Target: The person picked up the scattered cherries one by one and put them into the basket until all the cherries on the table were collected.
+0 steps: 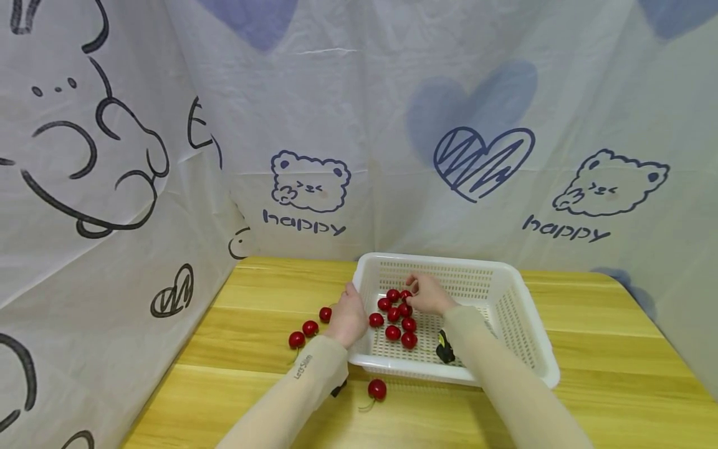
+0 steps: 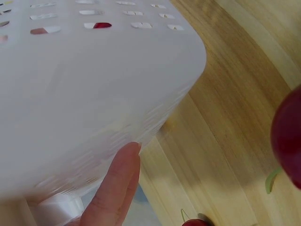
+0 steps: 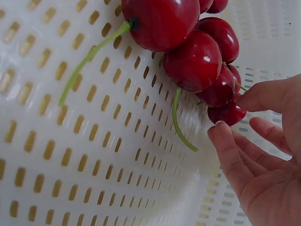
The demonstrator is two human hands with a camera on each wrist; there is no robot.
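Inside a white basket (image 1: 415,367), a right hand (image 1: 430,296) pinches one glossy red cherry (image 3: 226,114) between thumb and fingertip, beside a cluster of cherries (image 1: 394,313). A left hand (image 1: 348,317) meets the basket's left rim, one finger straight against the outer wall; whether others curl cannot be told. More fruit (image 1: 310,328) lies left of the basket. Each cherry looks light, firm and slippery, best held round its sides, not by a thin stem (image 3: 177,123).

Looks like a curtained-off tabletop nook; can't tell home from studio. Has white cloth (image 1: 381,112) hung round wood-grain table (image 1: 611,355), printed with hearts (image 1: 485,163), cartoon bears (image 1: 311,181), "happy" lettering (image 1: 305,222).
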